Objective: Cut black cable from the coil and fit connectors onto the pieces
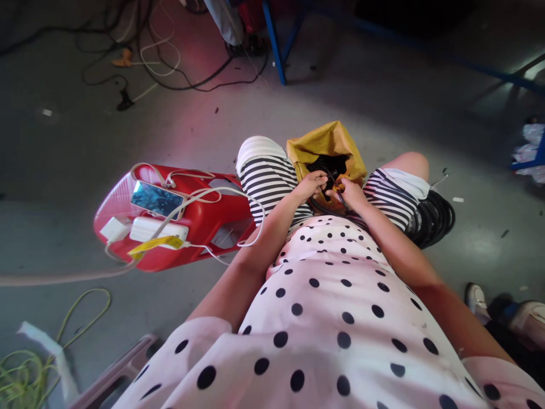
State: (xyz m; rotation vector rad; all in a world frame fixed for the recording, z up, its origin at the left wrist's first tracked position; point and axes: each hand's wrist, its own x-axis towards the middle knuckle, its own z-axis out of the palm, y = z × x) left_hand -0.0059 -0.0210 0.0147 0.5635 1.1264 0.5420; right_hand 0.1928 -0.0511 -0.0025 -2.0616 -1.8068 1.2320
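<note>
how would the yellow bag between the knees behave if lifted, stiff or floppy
The yellow bag would probably flop, since its wall looks creased and its mouth gapes unevenly. Dark contents showing inside may add some weight and could make it sag.

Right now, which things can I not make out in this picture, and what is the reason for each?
In the head view:
- Whether the left hand and right hand both grip the black cable: the contact is small and overlapped.
- Contents of the yellow bag: shadow and the hands hide most.
- Full cable coil: the right leg covers part.
- Smartphone screen: glare and blur.
- Another person's shoe: cut off by the right edge.
</note>
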